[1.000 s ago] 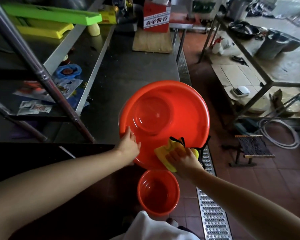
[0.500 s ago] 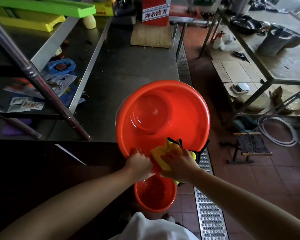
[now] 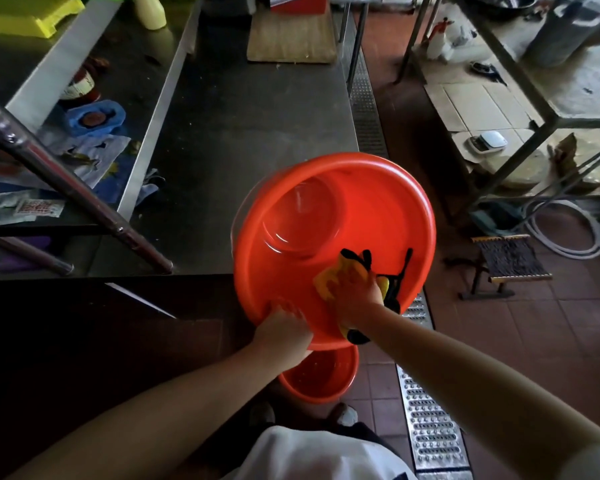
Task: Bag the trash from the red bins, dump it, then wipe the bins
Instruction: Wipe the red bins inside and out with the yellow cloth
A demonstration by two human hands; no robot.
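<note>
A long steel desk [image 3: 243, 133] runs away from the viewer, dim and dark on top, with a wooden board [image 3: 291, 36] lying at its far end. To its left a lower steel shelf [image 3: 84, 109] carries loose packets and a blue item. The floor [image 3: 551, 341] is reddish-brown tile, crossed by a perforated metal drain grate [image 3: 426, 427]. At right stands a metal-framed rack [image 3: 534, 109], with a small slatted stool [image 3: 510, 261] and a coiled white hose [image 3: 568, 233] on the floor beside it.
</note>
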